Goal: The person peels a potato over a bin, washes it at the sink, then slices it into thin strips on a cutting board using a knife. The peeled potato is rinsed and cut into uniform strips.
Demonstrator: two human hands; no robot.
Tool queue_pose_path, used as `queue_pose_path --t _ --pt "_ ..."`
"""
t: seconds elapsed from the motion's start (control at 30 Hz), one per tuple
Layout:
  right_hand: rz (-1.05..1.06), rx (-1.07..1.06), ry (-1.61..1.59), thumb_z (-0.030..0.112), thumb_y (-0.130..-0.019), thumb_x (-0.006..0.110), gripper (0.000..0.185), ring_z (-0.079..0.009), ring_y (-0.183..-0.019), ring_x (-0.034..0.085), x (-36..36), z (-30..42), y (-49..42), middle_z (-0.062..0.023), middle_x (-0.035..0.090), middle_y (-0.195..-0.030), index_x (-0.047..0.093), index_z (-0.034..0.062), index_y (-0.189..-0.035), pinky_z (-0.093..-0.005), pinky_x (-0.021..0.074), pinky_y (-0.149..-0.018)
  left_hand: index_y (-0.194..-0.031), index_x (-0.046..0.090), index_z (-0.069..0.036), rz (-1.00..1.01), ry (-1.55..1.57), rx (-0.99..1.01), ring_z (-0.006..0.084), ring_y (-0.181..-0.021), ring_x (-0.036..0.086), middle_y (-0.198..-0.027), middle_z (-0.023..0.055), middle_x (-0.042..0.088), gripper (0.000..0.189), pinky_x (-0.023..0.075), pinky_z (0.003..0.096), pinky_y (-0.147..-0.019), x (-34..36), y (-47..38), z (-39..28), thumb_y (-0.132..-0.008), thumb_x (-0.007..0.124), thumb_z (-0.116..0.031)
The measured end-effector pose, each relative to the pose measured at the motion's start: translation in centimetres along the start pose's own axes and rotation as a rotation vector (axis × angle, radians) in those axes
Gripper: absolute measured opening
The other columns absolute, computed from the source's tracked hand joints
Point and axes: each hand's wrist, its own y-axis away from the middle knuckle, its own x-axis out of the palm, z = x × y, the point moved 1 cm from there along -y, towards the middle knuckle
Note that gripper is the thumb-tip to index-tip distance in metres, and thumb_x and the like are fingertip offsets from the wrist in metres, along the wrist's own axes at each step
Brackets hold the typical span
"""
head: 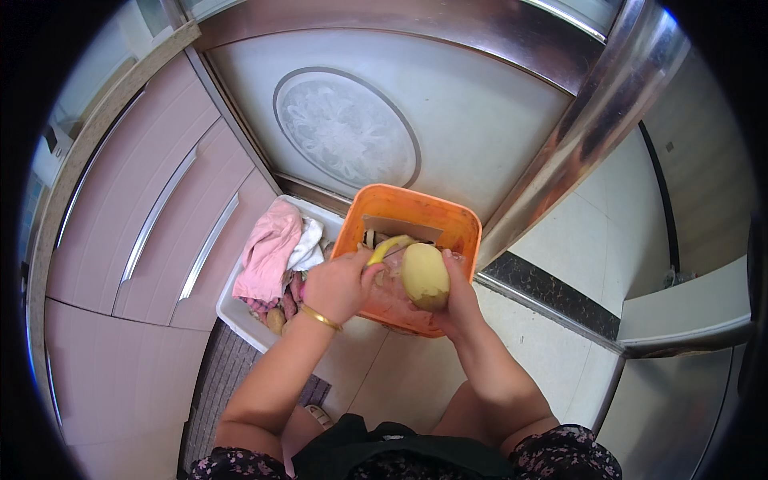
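My right hand (463,300) grips a large potato (426,270) from its right side and below. Most of the potato's visible surface is pale and peeled, with darker skin at its lower end. In my left hand (339,288) is a yellow-handled peeler (387,249), its head pointing toward the potato. A small gap seems to show between the peeler and the potato. Both hands are above an orange plastic bin (417,195), which holds a piece of cardboard (402,228) and clear plastic. My left hand hides part of the bin's left side.
Left of the bin stands a white plastic crate (237,321) with a pink cloth (270,246), a white cloth (307,243) and several root vegetables (290,304). Drawers (144,198) flank it. Behind is a metal-framed door panel (474,114); a dark ribbed mat (222,372) lies lower left.
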Motion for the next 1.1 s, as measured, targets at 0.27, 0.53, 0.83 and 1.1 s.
queue_pose_path --t 0.27,0.53,0.83,1.1 --pt "0.094 -0.084 -0.301 0.053 -0.11 0.037 0.054 -0.0251 -0.13 0.055 -0.4 -0.6 -1.1 -0.0094 0.057 -0.139 0.049 0.0125 -0.144 -0.0458 0.045 -0.107 -0.11 0.069 -0.009 0.022 0.562 -0.065 0.0218 -0.06 0.063 -0.076 0.0034 0.067 0.032 0.0513 0.0363 -0.057 2.8 0.0 1.2 -0.093 0.077 -0.034" --pt "0.331 -0.166 -0.287 0.053 -0.11 0.038 0.058 -0.0251 -0.134 0.053 2.1 -0.6 0.4 -0.0065 0.054 -0.146 0.042 0.013 -0.15 -0.0493 0.0419 -0.114 -0.134 0.059 -0.007 0.198 1.255 -0.533 0.0021 -0.054 0.044 -0.086 -0.0045 0.064 0.049 0.033 0.0194 -0.047 1.4 0.0 -0.1 -0.091 0.08 -0.018" --pt "0.407 0.254 -0.118 0.052 -0.103 0.057 0.063 -0.0236 -0.129 0.059 1.6 -1.2 1.1 -0.0077 0.057 -0.144 0.042 0.0139 -0.152 -0.0438 0.0538 -0.102 -0.134 0.061 -0.007 0.433 1.284 -0.254 0.0016 -0.07 0.051 -0.095 -0.007 0.064 0.041 0.0426 0.0196 -0.06 -0.8 -0.7 1.9 -0.097 0.074 -0.018" --pt "0.35 -0.097 0.112 0.016 -0.093 0.067 0.057 -0.0177 -0.118 0.061 0.6 -0.9 0.2 -0.0042 0.06 -0.13 0.047 0.0108 -0.146 -0.0371 0.0576 -0.091 -0.113 0.067 -0.008 -0.021 0.249 0.25 0.031 -0.079 0.069 -0.096 0.0143 0.068 0.03 0.0553 0.0382 -0.067 -1.8 -0.2 0.0 -0.093 0.073 -0.029"
